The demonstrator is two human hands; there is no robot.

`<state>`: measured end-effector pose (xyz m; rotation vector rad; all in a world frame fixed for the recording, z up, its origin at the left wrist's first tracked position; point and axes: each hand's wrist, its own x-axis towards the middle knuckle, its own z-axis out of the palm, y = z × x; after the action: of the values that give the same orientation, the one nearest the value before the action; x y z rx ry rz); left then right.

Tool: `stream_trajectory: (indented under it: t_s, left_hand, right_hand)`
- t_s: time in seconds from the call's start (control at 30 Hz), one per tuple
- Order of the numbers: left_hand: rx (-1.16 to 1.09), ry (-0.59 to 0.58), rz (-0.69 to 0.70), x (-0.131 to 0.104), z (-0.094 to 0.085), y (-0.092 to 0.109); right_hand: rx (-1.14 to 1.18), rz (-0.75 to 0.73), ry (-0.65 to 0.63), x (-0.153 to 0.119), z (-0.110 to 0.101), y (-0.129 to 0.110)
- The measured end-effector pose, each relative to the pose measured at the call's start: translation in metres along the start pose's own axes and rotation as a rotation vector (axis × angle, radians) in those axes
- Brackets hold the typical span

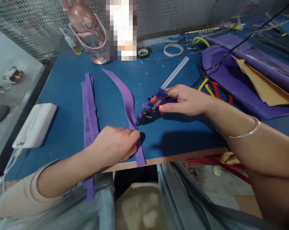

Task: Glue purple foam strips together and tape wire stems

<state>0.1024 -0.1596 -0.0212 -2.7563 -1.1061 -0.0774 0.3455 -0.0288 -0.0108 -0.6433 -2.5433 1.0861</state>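
A long purple strip (127, 99) lies curved across the blue table, its near end over the front edge. My left hand (119, 142) is closed on this strip with the fingertips pinched. My right hand (182, 100) grips a blue glue gun (148, 108), tilted down to the left, its tip at the strip just beyond my left fingers. A clear glue stick (175, 72) sticks out of the gun's back, and a small red light glows by my thumb. Left of the strip, a bundle of purple strips (89, 111) runs partly under my left forearm and hangs over the edge.
A white power bank (35, 125) with a cable lies at the left. Behind stand a pink bottle (87, 30) and tape rolls (173, 50). At the right are purple sheets (230, 83), brown paper (261, 84), red-and-yellow-handled tools (216, 90) and a black cable.
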Motion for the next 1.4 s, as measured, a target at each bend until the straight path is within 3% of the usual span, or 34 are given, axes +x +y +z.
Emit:
stream_trajectory:
  t_s: [0.23, 0.47, 1.07, 1.4]
  left_hand:
    - [-0.028, -0.129, -0.079, 0.0, -0.003, 0.0]
    - [0.024, -0.144, -0.138, 0.005, -0.008, -0.001]
    - [-0.093, -0.139, -0.24, 0.003, -0.003, 0.005]
    - [-0.099, -0.058, -0.226, 0.0, 0.003, 0.008]
  right_hand:
    - [-0.119, 0.004, 0.05, 0.005, 0.007, -0.001]
    - [-0.159, -0.003, 0.144, 0.009, 0.013, 0.0]
    - [-0.163, 0.021, 0.195, 0.01, 0.013, 0.002]
    - [-0.151, 0.043, 0.175, 0.011, 0.013, 0.002]
